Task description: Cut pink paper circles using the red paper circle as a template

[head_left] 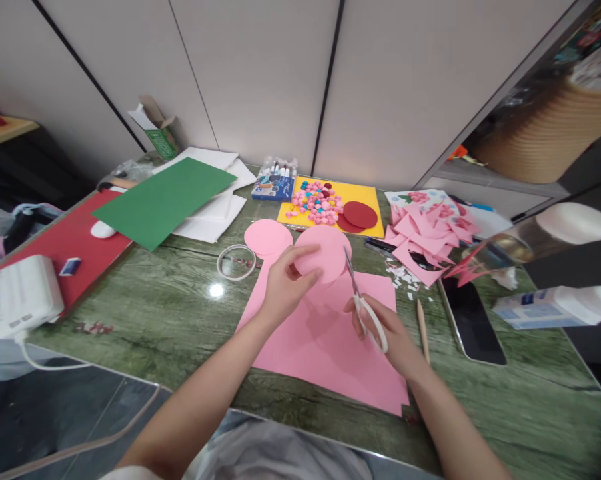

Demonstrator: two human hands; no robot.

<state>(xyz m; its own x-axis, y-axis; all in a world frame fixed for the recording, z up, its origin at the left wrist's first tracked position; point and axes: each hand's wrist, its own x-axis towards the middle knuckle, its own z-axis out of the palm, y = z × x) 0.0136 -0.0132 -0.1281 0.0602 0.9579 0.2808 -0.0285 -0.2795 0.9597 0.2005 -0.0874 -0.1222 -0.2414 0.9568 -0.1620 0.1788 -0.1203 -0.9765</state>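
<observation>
My left hand pinches a pink paper circle by its left side, above the table. In my right hand is a pair of white-handled scissors, the blades pointing up along the circle's right edge. Whether the blades are parted I cannot tell. Below both hands lies a large pink paper sheet, with a notch at its lower right corner. Another pink circle rests on the table beyond my left hand. Near it sits a white ring, like a roll of tape.
Pink scraps pile up at the right, near a pencil, a phone and a white bottle. Pink balls and dark red circles lie on yellow paper. Green paper and a power bank stand left.
</observation>
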